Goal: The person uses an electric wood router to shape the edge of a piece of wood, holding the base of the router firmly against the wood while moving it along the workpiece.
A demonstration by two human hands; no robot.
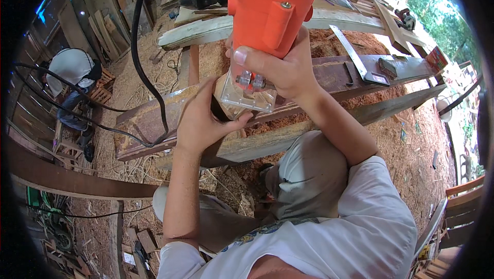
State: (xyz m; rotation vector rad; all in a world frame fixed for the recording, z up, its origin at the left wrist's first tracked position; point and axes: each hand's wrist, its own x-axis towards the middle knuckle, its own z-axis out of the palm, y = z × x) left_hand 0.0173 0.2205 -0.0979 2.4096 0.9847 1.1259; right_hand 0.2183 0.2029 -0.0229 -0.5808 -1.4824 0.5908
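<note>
An orange trim router (272, 14) with a clear plastic base (257, 103) stands in front of me. My right hand (290, 73) is closed round its lower body, the thumb lying across the front. Beneath the base sits a light wooden piece (224, 87), mostly hidden by the router. My left hand (198, 117) curves round this piece's near left side, thumb under the base edge and fingers behind. Below both lies a long reddish-brown wooden board (146, 119). The router bit cannot be made out.
On the board's right part rest a metal try square (352, 52) and a small dark block (387, 68). A black cable (136, 47) loops down at the left. Another person (74, 81) bends over at far left. Sawdust (411, 150) covers the ground.
</note>
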